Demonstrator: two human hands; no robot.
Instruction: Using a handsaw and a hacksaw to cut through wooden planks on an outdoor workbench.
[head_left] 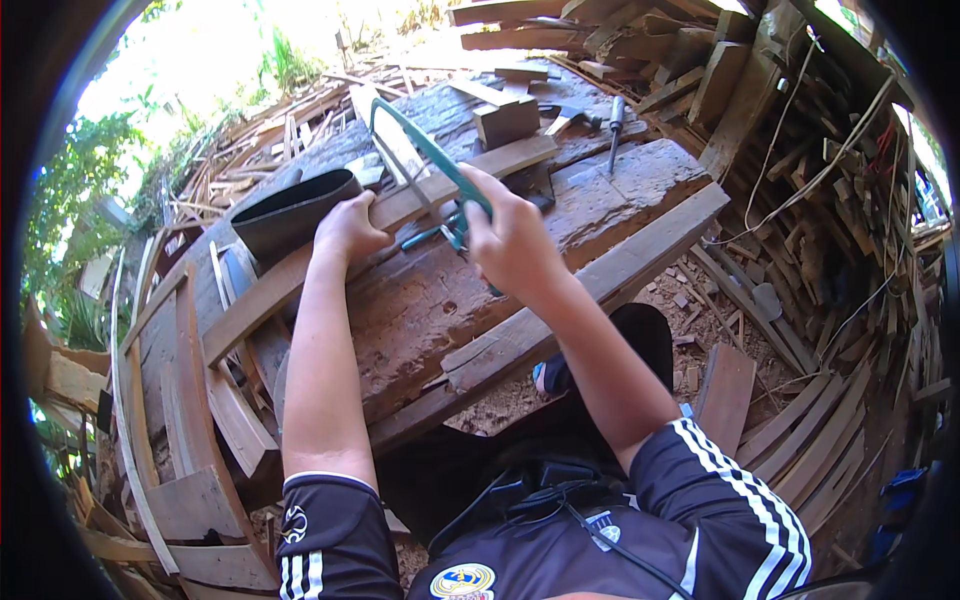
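A green-framed hacksaw (440, 158) is in my right hand (515, 235), whose fingers wrap round its handle end. Its blade crosses a long, narrow wooden board (268, 298) that lies slantwise over the thick, weathered workbench (400, 325). My left hand (350, 230) presses down on the board to the left of the blade, with the fingers curled over its edge. Right beside that hand, on its far side, is a dark, hollow, open-topped thing (290, 212). Whether the blade has cut into the wood, I cannot tell.
A screwdriver (615, 130), a hammer (570, 118) and a wooden block (505, 122) lie at the bench's far end. Stacked scrap wood (820, 210) rises on the right. Curved strips (190, 380) stand at the left. Wood chips cover the ground (690, 300).
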